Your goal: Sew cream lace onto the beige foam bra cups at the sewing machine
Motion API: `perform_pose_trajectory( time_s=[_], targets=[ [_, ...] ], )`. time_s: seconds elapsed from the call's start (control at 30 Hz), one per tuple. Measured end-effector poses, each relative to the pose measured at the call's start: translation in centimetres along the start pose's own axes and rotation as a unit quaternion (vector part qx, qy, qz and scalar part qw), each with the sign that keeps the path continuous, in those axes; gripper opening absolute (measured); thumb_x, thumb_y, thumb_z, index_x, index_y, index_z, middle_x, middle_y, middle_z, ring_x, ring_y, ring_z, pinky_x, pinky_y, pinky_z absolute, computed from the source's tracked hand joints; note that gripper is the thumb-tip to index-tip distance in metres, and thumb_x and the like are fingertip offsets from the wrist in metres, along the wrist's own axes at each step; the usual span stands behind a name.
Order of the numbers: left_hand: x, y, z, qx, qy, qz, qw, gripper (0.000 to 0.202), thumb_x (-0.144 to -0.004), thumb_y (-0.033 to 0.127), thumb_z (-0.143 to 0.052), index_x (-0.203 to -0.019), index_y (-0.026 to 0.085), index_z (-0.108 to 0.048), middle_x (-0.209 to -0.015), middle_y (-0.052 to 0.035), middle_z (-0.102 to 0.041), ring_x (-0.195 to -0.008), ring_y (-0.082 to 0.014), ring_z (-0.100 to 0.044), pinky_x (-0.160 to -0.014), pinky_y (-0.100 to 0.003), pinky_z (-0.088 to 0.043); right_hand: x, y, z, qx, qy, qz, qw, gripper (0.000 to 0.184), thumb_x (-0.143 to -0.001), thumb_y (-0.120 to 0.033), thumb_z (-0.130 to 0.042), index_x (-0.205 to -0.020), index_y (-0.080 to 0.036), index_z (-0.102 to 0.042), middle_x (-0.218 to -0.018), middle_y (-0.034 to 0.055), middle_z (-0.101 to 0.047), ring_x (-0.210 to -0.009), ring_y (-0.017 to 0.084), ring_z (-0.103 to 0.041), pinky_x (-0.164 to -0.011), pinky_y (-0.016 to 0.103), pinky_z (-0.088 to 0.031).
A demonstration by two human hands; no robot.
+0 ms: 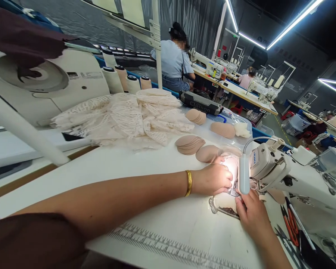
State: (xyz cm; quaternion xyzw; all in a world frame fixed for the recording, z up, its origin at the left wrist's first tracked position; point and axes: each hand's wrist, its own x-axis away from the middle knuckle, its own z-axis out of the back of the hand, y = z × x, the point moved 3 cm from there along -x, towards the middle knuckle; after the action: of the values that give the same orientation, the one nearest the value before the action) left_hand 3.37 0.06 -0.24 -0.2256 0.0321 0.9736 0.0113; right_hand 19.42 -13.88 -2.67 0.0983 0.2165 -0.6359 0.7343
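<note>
A pale pink fabric piece (230, 163) lies under the bright light at the needle end of a white sewing machine (289, 172). My left hand (216, 178), with a gold bracelet (188, 183) at the wrist, has its fingers curled down on this fabric. On the near side, my right hand (252, 210) pinches at the fabric's edge, its fingertips partly behind the white lamp (243, 174). The lamp also covers the needle area. Just left of the right thumb is the machine's bed plate (225, 204). Beige oval pads (207, 153) lie beyond my left hand.
Cream lace fabric (128, 117) is heaped at the back left, before thread cones (112, 79). More pads (196, 116) lie near a dark grey tool (200, 102). Orange-handled scissors (290, 224) rest at right. A printed ruler (168, 246) runs along the front. A person (172, 61) sits beyond.
</note>
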Motion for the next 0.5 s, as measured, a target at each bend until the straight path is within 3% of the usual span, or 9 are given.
perform_pose_trajectory(
  time_s=[0.1, 0.23, 0.3, 0.4, 0.5],
  targets=[
    [-0.5, -1.2, 1.0, -0.007, -0.003, 0.033, 0.999, 0.018, -0.089, 0.011, -0.059, -0.088, 0.022, -0.073, -0.093, -0.0033, -0.073, -0.087, -0.0219, -0.059, -0.103, -0.052, -0.028, 0.1, 0.1, -0.1, 0.005, 0.006, 0.002, 1.000, 0.025, -0.106, -0.028, -0.041, -0.115, -0.025, -0.064, -0.107, 0.0081, -0.073, -0.091, 0.025, -0.068, -0.073, 0.034, -0.052],
    [-1.5, -4.4, 3.5, -0.058, 0.030, 0.186, 0.980, 0.037, -0.086, 0.003, -0.052, -0.113, 0.018, -0.071, -0.135, -0.0151, -0.064, -0.115, -0.0315, -0.056, -0.098, -0.051, -0.032, 0.1, 0.1, -0.1, 0.006, 0.006, 0.001, 1.000, 0.026, -0.106, -0.028, -0.041, -0.114, -0.025, -0.065, -0.104, 0.0084, -0.073, -0.088, 0.025, -0.068, -0.069, 0.035, -0.052],
    [-2.0, -5.9, 3.8, -0.036, 0.020, 0.242, 0.969, 0.033, -0.085, 0.004, -0.055, -0.110, 0.017, -0.072, -0.142, -0.0186, -0.059, -0.124, -0.0364, -0.052, -0.098, -0.052, -0.032, 0.1, 0.1, -0.1, 0.006, 0.009, 0.003, 1.000, 0.026, -0.106, -0.029, -0.041, -0.114, -0.025, -0.065, -0.102, 0.0081, -0.073, -0.087, 0.025, -0.068, -0.068, 0.034, -0.052],
    [-2.9, -7.3, 3.3, 0.012, -0.001, 0.268, 0.963, 0.018, -0.077, 0.003, -0.061, -0.082, 0.016, -0.071, -0.118, -0.0137, -0.072, -0.119, -0.0353, -0.056, -0.094, -0.048, -0.035, 0.1, 0.2, -0.2, 0.004, 0.013, 0.007, 1.000, 0.025, -0.106, -0.028, -0.042, -0.116, -0.026, -0.064, -0.100, 0.0078, -0.073, -0.087, 0.025, -0.068, -0.069, 0.034, -0.052],
    [-3.3, -8.4, 3.3, 0.060, 0.009, 0.282, 0.958, 0.014, -0.076, 0.006, -0.062, -0.066, 0.015, -0.062, -0.079, -0.0050, -0.070, -0.091, -0.0267, -0.064, -0.086, -0.041, -0.040, 0.1, 0.3, -0.4, 0.000, 0.014, 0.008, 1.000, 0.025, -0.106, -0.028, -0.042, -0.116, -0.025, -0.064, -0.097, 0.0077, -0.072, -0.086, 0.025, -0.068, -0.070, 0.035, -0.053]
  ],
)
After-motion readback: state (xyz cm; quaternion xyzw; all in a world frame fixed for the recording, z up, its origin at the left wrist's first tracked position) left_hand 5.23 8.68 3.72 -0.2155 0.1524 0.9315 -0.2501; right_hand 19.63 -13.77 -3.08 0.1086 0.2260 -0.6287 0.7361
